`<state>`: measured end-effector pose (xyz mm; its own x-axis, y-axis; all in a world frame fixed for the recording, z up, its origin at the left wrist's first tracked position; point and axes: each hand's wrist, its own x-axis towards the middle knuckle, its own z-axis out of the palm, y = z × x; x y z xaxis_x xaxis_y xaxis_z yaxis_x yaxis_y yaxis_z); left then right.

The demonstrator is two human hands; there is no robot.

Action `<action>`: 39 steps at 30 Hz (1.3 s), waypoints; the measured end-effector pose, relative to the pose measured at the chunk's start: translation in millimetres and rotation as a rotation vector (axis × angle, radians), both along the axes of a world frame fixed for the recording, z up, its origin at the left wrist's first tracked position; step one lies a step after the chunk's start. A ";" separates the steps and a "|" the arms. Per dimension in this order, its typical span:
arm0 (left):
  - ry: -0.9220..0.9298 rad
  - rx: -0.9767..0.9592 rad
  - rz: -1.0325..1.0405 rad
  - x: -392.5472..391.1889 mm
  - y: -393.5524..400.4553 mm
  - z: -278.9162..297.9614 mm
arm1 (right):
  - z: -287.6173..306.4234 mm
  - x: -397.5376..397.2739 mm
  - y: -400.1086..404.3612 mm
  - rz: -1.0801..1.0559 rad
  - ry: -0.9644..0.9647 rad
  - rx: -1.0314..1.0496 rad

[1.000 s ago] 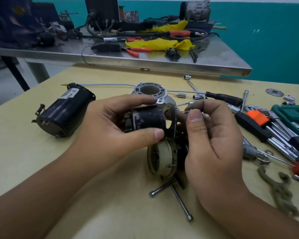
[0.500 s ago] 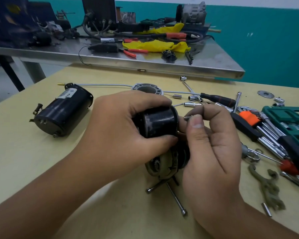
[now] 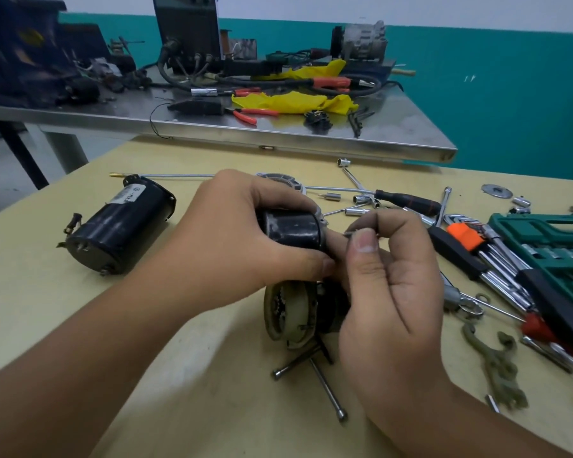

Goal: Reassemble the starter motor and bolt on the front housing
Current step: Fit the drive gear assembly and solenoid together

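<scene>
The black solenoid is gripped by the left hand above the counter; a small screw is pinched by the right hand just beside it.

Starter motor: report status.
Left hand grips black solenoid. Right hand pinches small metal piece beside it. Two long bolts lie underneath.

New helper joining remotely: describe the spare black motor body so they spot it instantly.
On the yellow table, look left of the left hand. The black motor body lies on its side, untouched. Unlike the smaller black cylinder being held, it carries a white label.
</scene>
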<state>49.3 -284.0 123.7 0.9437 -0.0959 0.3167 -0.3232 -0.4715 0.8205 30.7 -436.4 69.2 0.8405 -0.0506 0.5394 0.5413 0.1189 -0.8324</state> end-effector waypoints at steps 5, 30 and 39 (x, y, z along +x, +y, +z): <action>0.028 -0.174 -0.053 5.1 12.9 -13.2 | 14.3 16.2 -17.1 0.047 0.057 -0.109; 0.103 -0.536 -0.365 17.5 33.5 -40.2 | 45.2 42.5 -26.4 0.307 0.132 -0.765; 0.219 -0.671 -0.378 21.1 27.6 -49.1 | 50.4 43.9 -30.0 0.287 0.078 -0.861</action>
<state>70.4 -256.4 74.5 0.9327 -0.2762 0.2318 -0.1615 0.2549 0.9534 74.6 -466.4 119.6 0.7945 0.5601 0.2346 0.5251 -0.4396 -0.7287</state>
